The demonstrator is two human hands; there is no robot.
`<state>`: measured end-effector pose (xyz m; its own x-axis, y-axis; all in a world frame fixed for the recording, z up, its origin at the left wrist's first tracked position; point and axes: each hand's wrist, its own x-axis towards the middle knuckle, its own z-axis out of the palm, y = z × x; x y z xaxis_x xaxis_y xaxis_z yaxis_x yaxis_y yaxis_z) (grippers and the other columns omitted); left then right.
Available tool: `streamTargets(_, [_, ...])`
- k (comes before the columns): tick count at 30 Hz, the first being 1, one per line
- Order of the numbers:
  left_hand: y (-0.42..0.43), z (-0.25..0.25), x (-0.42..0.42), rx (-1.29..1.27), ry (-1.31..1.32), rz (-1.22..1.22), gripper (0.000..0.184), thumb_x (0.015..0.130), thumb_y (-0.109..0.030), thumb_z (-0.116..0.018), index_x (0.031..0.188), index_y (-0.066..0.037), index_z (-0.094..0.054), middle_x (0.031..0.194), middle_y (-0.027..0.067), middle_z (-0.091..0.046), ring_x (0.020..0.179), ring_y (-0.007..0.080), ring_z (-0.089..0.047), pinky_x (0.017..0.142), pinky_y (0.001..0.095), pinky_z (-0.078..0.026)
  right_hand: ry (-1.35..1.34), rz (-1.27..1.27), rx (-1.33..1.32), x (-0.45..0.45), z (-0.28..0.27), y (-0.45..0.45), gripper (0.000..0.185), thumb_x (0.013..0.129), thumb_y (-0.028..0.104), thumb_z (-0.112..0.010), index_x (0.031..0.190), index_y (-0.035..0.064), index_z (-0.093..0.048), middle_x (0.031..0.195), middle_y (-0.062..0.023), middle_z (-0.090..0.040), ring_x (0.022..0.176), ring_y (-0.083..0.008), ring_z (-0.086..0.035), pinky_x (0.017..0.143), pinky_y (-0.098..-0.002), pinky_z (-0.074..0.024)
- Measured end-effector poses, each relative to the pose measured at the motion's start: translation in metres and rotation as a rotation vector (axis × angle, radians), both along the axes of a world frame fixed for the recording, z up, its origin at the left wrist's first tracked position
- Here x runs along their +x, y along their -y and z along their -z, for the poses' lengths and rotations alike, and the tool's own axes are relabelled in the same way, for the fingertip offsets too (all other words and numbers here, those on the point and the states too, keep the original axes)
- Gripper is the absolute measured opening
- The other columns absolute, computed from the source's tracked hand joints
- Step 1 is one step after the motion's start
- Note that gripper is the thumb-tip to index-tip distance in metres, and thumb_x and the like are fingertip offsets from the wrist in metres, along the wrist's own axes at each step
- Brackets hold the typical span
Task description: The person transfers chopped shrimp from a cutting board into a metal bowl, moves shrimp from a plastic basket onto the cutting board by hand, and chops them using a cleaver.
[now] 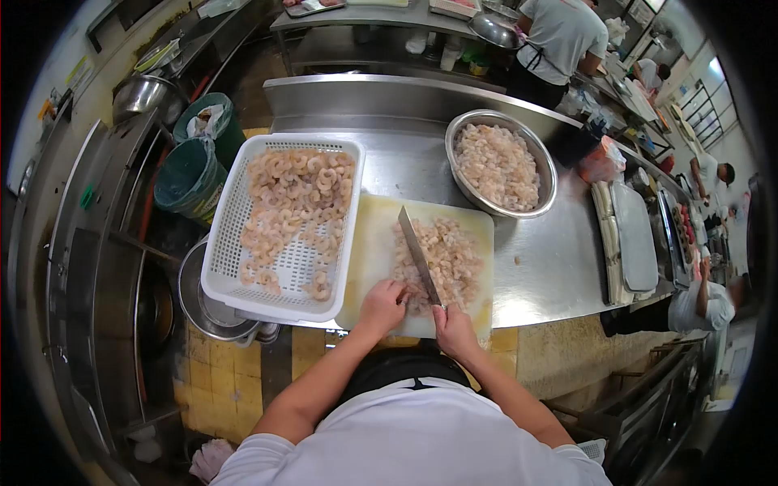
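Note:
My right hand (454, 328) is wrapped round the handle of a large knife (417, 255), whose blade points away from me over the cutting board (365, 235). Chopped shrimp (454, 259) lies on the board, mostly to the right of the blade. My left hand (385, 306) rests at the board's near left part, fingers curled against some shrimp pieces just left of the knife; what the fingertips hold is too small to tell. Whole peeled shrimp (296, 194) fill much of a white perforated basket (220, 243) at the left. A steel bowl (547, 194) behind the board holds more shrimp pieces (496, 166).
The steel table (535, 267) has a raised back edge. Trays (634, 235) and a plastic bag (601, 162) are at its right. Green bins (190, 174) and a steel pot (203, 300) stand at the left. Several people work farther off, one (563, 36) behind the table.

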<state>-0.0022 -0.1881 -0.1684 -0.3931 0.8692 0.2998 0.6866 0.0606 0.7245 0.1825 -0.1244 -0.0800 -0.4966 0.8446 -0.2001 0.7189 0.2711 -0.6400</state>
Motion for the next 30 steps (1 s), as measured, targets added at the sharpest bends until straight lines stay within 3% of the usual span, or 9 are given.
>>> streamTargets(6, [0.006, -0.007, -0.004, -0.046, 0.072, 0.031, 0.031, 0.084, -0.017, -0.081, 0.11, -0.004, -0.073, 0.102, 0.0166, -0.07, 0.099, 0.0387, -0.068, 0.088, 0.0472, -0.057, -0.089, 0.089, -0.134, 0.004, -0.063, 0.001, 0.044, 0.109, 0.035, -0.058, 0.095, -0.0062, -0.064, 0.081, -0.0358, -0.066, 0.081, -0.0567, -0.066, 0.07, -0.06, -0.05])
streamTargets(9, [0.011, -0.012, -0.002, 0.045, 0.011, 0.002, 0.038, 0.08, -0.018, -0.085, 0.112, -0.002, -0.072, 0.105, 0.0189, -0.07, 0.096, 0.0401, -0.069, 0.086, 0.0461, -0.058, -0.073, 0.091, -0.088, 0.015, -0.027, 0.004, 0.044, 0.109, 0.034, -0.058, 0.094, -0.0066, -0.063, 0.08, -0.0348, -0.066, 0.079, -0.055, -0.067, 0.068, -0.0578, -0.0502])
streamTargets(12, [0.016, -0.019, 0.0, -0.052, 0.083, 0.056, 0.046, 0.08, -0.021, -0.083, 0.119, -0.002, -0.07, 0.117, 0.0211, -0.069, 0.11, 0.0413, -0.066, 0.099, 0.0472, -0.055, -0.027, 0.031, -0.005, 0.019, 0.024, -0.006, 0.043, 0.109, 0.033, -0.058, 0.094, -0.007, -0.063, 0.079, -0.0342, -0.066, 0.078, -0.0542, -0.067, 0.067, -0.0567, -0.0502])
streamTargets(15, [0.016, -0.018, 0.003, -0.037, 0.079, 0.068, 0.047, 0.081, -0.019, -0.081, 0.122, -0.001, -0.068, 0.118, 0.0205, -0.068, 0.11, 0.0406, -0.066, 0.1, 0.0476, -0.054, -0.027, 0.052, -0.106, 0.006, -0.03, -0.01, 0.044, 0.109, 0.034, -0.056, 0.094, -0.0071, -0.062, 0.08, -0.0353, -0.066, 0.079, -0.055, -0.067, 0.067, -0.0581, -0.0501])
streamTargets(18, [0.019, -0.018, 0.005, -0.017, 0.15, 0.055, 0.042, 0.083, -0.012, -0.078, 0.123, -0.001, -0.067, 0.117, 0.0197, -0.068, 0.104, 0.0382, -0.069, 0.094, 0.0457, -0.057, -0.073, 0.051, -0.107, 0.006, -0.052, -0.001, 0.045, 0.109, 0.035, -0.057, 0.094, -0.0074, -0.063, 0.082, -0.0359, -0.066, 0.078, -0.0554, -0.066, 0.067, -0.0587, -0.0496])
streamTargets(21, [0.019, -0.012, 0.008, -0.003, 0.281, -0.001, 0.034, 0.085, -0.005, -0.078, 0.118, -0.001, -0.069, 0.108, 0.0183, -0.069, 0.09, 0.0326, -0.072, 0.079, 0.0391, -0.06, -0.026, -0.02, 0.054, 0.01, 0.01, 0.0, 0.045, 0.11, 0.033, -0.057, 0.09, -0.0068, -0.064, 0.076, -0.0322, -0.065, 0.071, -0.0511, -0.064, 0.063, -0.0527, -0.0481])
streamTargets(23, [0.017, -0.003, 0.004, 0.011, 0.266, -0.011, 0.031, 0.087, -0.002, -0.076, 0.117, -0.001, -0.069, 0.107, 0.0174, -0.069, 0.087, 0.0302, -0.073, 0.076, 0.0377, -0.061, -0.018, 0.005, -0.014, 0.01, 0.012, -0.007, 0.045, 0.109, 0.034, -0.057, 0.093, -0.0076, -0.063, 0.078, -0.0346, -0.065, 0.075, -0.0542, -0.066, 0.065, -0.0574, -0.0488])
streamTargets(27, [0.018, 0.001, 0.003, 0.032, 0.314, -0.03, 0.027, 0.088, 0.002, -0.075, 0.114, -0.001, -0.069, 0.103, 0.0155, -0.069, 0.086, 0.0283, -0.074, 0.076, 0.0372, -0.061, -0.067, 0.02, -0.116, 0.001, -0.04, 0.007, 0.046, 0.108, 0.036, -0.057, 0.094, -0.0076, -0.063, 0.081, -0.0365, -0.066, 0.08, -0.0569, -0.066, 0.069, -0.0615, -0.0497])
streamTargets(30, [0.018, -0.002, -0.001, -0.027, 0.353, -0.02, 0.027, 0.089, 0.002, -0.072, 0.116, 0.0, -0.068, 0.105, 0.0178, -0.068, 0.089, 0.0316, -0.073, 0.079, 0.0422, -0.06, -0.024, 0.006, -0.072, -0.002, -0.02, 0.018, 0.046, 0.108, 0.035, -0.058, 0.092, -0.0074, -0.064, 0.082, -0.0362, -0.067, 0.08, -0.0561, -0.066, 0.068, -0.06, -0.0503])
